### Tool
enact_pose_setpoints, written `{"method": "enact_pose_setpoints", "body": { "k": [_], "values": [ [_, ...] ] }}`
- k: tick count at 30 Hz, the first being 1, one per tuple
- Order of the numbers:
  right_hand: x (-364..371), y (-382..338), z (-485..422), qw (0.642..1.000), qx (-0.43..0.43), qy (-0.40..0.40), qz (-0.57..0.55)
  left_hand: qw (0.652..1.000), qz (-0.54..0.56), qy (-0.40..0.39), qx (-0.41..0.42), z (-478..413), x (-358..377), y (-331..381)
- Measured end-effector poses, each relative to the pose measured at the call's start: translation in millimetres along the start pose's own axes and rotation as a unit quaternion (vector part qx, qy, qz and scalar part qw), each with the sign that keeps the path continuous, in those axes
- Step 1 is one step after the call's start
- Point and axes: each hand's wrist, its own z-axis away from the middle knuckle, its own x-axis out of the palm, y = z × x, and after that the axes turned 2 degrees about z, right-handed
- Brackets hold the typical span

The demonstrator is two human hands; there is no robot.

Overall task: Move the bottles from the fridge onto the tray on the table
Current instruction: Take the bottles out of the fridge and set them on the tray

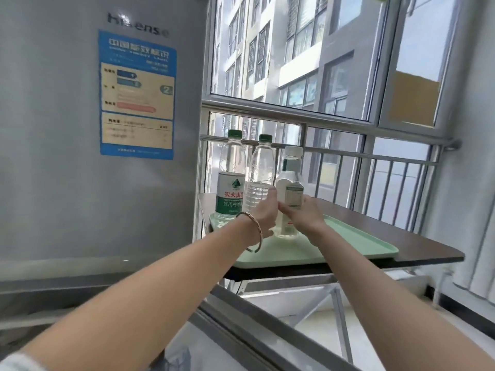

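On green tray [348, 236]: three bottles [231, 178], two hands [263, 215] gripping.

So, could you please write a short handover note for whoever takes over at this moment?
Left hand: around the clear unlabelled bottle, middle of the row.
Right hand: on the white-capped bottle.
All three bottles, including the green-labelled water bottle, stand upright at the left end of the green tray on the table.
Done: three bottles placed.
Left: release both; fridge interior not visible, so check it.
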Motion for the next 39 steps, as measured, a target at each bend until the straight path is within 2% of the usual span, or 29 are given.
{"method": "enact_pose_setpoints", "body": {
  "k": [6,14,16,18,20,23,27,31,34,37,39],
  "values": [
    [16,6,-23,0.999,0.005,0.034,0.012,1.0,0.007,-0.016,-0.002,-18,-2,-4],
    [17,15,-40,0.999,0.04,-0.001,-0.006,0.999,0.005,0.005,0.031,-18,4,-4],
    [17,-1,-21,0.998,0.047,0.044,0.008,0.999,-0.013,0.01,0.031,-14,1,-5],
    [17,-14,-2,0.987,0.005,0.156,0.028,0.998,-0.033,0.012,0.043,-4,-7,-4],
    [19,-32,20,0.964,-0.065,0.259,0.0,0.998,-0.02,0.02,0.055,12,-20,1],
    [28,-65,51,0.946,-0.16,0.279,-0.035,0.998,-0.006,0.022,0.066,49,-43,13],
    [63,-107,100,0.945,-0.246,0.215,-0.019,0.994,-0.005,0.068,0.083,99,-81,11],
    [119,-131,149,0.963,-0.247,0.105,-0.03,0.987,-0.02,0.145,0.072,143,-133,-15],
    [163,-134,183,0.967,-0.255,0.024,0.004,0.985,-0.056,0.161,-0.009,172,-179,-46],
    [212,-128,211,0.962,-0.262,-0.059,0.047,0.974,-0.138,0.153,-0.1,187,-229,-90],
    [245,-120,224,0.953,-0.271,-0.105,0.082,0.959,-0.207,0.14,-0.132,194,-260,-120]
  ]
}}
